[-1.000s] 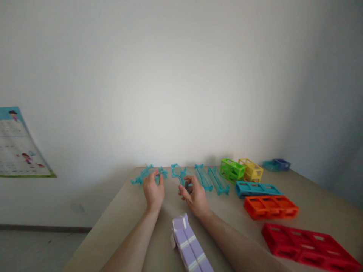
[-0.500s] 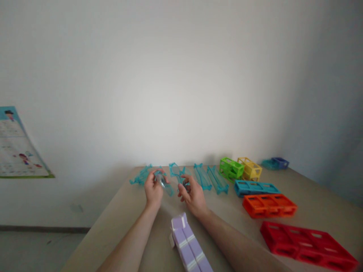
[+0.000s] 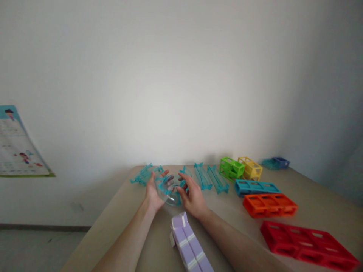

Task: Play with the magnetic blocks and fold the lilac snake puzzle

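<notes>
Clear curved piece (image 3: 171, 199) cupped between both hands, nearer the left palm

The left hand's (image 3: 154, 194) fingers grip the piece from its left, spread behind it and showing through the plastic. At the opposite rim, the right hand's (image 3: 193, 198) thumb and forefinger are bent inward at a teal part; whether they pinch it or only touch cannot be told. The piece lies directly between the two sets of fingers, over the table (image 3: 113, 219); it looks bowed, and its long axis is unclear. The left palm is turned inward, the right hand's back faces up, and both forearms reach from the near edge, converging.

Beyond, two teal-ended strips (image 3: 210, 179) lie side by side by the far edge, slanting toward the near right corner; more teal pieces (image 3: 143, 175) sit at the far left corner.
</notes>
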Demonstrator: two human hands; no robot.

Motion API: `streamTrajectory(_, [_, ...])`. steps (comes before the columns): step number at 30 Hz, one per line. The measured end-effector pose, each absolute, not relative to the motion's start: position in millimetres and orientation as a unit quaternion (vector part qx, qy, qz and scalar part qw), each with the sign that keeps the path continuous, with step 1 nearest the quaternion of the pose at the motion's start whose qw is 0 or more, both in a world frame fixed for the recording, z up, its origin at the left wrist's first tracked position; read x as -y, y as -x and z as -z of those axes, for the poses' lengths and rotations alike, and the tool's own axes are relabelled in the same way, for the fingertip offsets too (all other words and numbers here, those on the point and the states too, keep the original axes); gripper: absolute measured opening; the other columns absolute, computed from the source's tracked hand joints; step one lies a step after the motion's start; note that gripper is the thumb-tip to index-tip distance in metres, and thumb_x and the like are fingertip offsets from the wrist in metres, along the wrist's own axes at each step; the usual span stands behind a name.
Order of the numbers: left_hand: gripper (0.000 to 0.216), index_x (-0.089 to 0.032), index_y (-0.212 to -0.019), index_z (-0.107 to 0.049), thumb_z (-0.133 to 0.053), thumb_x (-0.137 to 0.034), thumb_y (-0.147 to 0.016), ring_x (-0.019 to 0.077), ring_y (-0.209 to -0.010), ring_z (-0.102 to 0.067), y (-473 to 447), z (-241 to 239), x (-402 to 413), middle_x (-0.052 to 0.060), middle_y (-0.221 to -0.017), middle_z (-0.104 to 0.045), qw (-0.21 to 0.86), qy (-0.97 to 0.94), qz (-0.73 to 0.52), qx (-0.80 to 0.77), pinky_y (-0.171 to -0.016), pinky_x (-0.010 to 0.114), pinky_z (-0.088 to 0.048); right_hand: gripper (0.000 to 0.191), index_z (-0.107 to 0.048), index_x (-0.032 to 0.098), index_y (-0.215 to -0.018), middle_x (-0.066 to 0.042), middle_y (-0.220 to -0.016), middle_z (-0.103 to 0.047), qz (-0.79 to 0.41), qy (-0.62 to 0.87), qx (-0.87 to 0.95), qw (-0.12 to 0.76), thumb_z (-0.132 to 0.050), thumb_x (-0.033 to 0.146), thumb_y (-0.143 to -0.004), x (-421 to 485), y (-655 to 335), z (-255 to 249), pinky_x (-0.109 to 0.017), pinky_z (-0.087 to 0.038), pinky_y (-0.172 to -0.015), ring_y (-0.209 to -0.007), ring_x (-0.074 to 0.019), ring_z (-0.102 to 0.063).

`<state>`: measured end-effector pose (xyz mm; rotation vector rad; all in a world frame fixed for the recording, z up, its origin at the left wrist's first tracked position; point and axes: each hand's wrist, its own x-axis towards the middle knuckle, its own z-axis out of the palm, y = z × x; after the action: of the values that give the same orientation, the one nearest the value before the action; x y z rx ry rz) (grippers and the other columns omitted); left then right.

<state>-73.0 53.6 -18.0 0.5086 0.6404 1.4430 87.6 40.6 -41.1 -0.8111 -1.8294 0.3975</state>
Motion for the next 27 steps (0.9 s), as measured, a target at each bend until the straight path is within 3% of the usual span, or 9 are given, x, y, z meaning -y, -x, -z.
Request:
streamTrajectory(2, [0.054, -0.011, -0.096, -0.065, -0.042, -0.059, -0.086, 0.0232, -0.066, -0.066, 75.2, 17.5, -51.5, 0.016, -0.079, -0.069, 0.693, -0.214, -0.635, -0.268, -0.052, 0.033, -0.051, 0.04, -0.047, 0.021, -0.13, -0.011, -0.108, -0.061, -0.173, 0.339, 0.757, 0.531, -0.05, 0.028, -0.09, -41.6, -87.2, 41.8, -0.028, -0.053, -0.063, -0.07, -0.0148, -0.059])
streamTrajectory(4, [0.057, -0.012, -0.097, -0.065, -0.044, -0.063, -0.083, 0.0244, -0.07, -0.067, 75.5, 15.8, -49.9, 0.015, -0.081, -0.07, 0.694, -0.208, -0.639, -0.258, -0.054, 0.033, -0.052, 0.04, -0.048, 0.02, -0.128, -0.01, -0.104, -0.062, -0.185, 0.346, 0.749, 0.534, -0.052, 0.029, -0.089, -42.4, -86.3, 42.5, -0.027, -0.053, -0.061, -0.066, -0.0135, -0.059])
streamTrajectory(11, [0.028, -0.016, -0.09, -0.062, -0.053, -0.042, -0.088, 0.0179, -0.06, -0.067, 65.8, 7.5, -48.1, 0.006, -0.077, -0.071, 0.682, -0.168, -0.647, -0.298, -0.059, 0.032, -0.055, 0.032, -0.059, 0.021, -0.113, -0.003, -0.091, -0.065, -0.211, 0.365, 0.761, 0.493, -0.059, 0.035, -0.084, -41.3, -83.1, 44.1, -0.02, -0.047, -0.05, -0.05, -0.0078, -0.053])
streamTrajectory(18, [0.027, -0.013, -0.076, -0.062, -0.053, -0.037, -0.087, 0.0197, -0.062, -0.069, 52.7, 7.3, -47.5, 0.006, -0.067, -0.07, 0.685, -0.171, -0.626, -0.331, -0.061, 0.031, -0.056, 0.033, -0.06, 0.022, -0.114, -0.003, -0.091, -0.067, -0.224, 0.384, 0.736, 0.51, -0.056, 0.038, -0.086, -41.8, -82.6, 43.6, -0.018, -0.041, -0.043, -0.047, -0.0078, -0.052])
streamTrajectory(22, [0.02, -0.01, -0.078, -0.066, -0.051, -0.022, -0.086, 0.0198, -0.065, -0.07, 43.9, 2.5, -42.0, 0.008, -0.069, -0.071, 0.692, -0.194, -0.61, -0.333, -0.063, 0.029, -0.057, 0.031, -0.059, 0.022, -0.114, -0.003, -0.089, -0.067, -0.207, 0.393, 0.728, 0.522, -0.057, 0.035, -0.086, -41.7, -83.6, 42.3, -0.021, -0.045, -0.047, -0.05, -0.0098, -0.053])
streamTrajectory(27, [0.014, -0.012, -0.08, -0.067, -0.053, -0.015, -0.083, 0.0161, -0.064, -0.069, 46.4, 4.2, -42.1, 0.005, -0.073, -0.073, 0.688, -0.216, -0.613, -0.324, -0.06, 0.023, -0.055, 0.036, -0.054, 0.023, -0.123, -0.007, -0.103, -0.063, -0.151, 0.363, 0.752, 0.529, -0.055, 0.03, -0.088, -36.2, -85.6, 37.1, -0.03, -0.054, -0.068, -0.064, -0.0145, -0.059])
